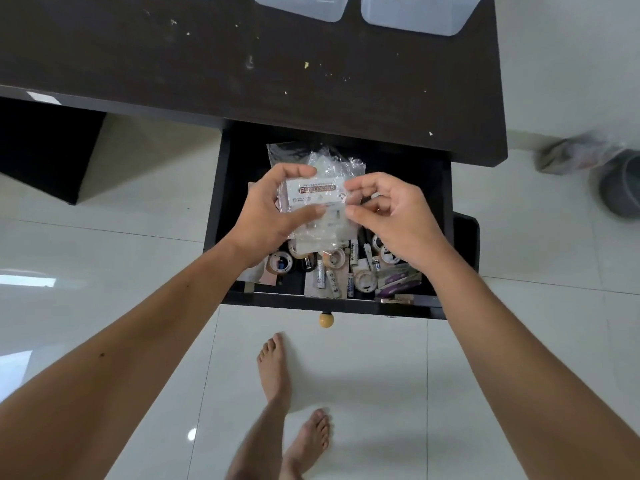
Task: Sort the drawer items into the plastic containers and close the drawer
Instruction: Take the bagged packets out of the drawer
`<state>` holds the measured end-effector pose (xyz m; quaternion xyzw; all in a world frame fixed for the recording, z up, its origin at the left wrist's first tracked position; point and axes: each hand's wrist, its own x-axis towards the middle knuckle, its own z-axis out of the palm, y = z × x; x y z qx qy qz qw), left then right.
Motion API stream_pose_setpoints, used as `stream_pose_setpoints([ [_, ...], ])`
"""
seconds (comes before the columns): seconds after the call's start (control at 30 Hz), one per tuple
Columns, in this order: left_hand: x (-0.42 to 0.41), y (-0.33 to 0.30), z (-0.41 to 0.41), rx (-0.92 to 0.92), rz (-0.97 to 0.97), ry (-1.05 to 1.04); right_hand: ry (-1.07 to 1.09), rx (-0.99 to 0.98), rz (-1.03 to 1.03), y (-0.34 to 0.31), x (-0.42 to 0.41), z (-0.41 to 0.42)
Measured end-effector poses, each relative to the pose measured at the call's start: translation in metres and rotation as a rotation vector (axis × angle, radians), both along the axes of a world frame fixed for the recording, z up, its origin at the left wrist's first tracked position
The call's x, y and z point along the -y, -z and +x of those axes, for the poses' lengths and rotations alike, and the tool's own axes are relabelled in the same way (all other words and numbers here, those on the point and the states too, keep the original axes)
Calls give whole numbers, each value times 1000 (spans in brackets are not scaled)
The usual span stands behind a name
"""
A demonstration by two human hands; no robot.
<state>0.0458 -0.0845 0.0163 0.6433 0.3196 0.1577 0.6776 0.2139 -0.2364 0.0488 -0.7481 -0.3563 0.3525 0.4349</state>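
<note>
The black drawer (221, 216) stands pulled open under the dark desk, its wooden knob (326, 320) facing me. Above it my left hand (266, 216) grips a clear plastic packet of sticky notes (317, 199) between thumb and fingers. My right hand (391, 213) pinches the same packet at its right edge, fingers curled. Below the packet lie tape rolls (365, 281), batteries (320, 276), and purple-wrapped items (398, 276) in the drawer's front part. Clear plastic containers (415, 15) stand on the desk's far side, cut off by the frame's top.
The dark desk top (242, 64) carries light specks and crumbs. A grey bin (623, 188) with a crumpled plastic bag stands on the white tiled floor at the right. My bare feet (277, 372) are below the drawer front.
</note>
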Motion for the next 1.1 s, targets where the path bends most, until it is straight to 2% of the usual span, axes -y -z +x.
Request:
stream_pose_setpoints([
  [0.07,-4,2,-3,-32,52,-9,-16,39,-37,-5,5,5],
  [0.13,-9,4,-10,-34,71,-29,-98,94,-173,-10,16,17],
  [0.27,-18,4,-23,-35,146,-22,-470,265,-590,-7,41,38],
  [0.33,-24,2,-28,-41,179,-19,-603,404,-719,3,47,39],
  [0.53,-39,-1,-42,-25,147,-40,-668,711,-726,23,48,28],
  [0.7,-46,-7,-56,-18,139,-44,-615,574,-703,8,43,31],
  [0.87,-59,-9,-78,3,128,-124,-438,426,-531,-11,25,25],
  [1.1,-67,-11,-101,19,107,-167,-278,227,-395,-2,-4,4],
])
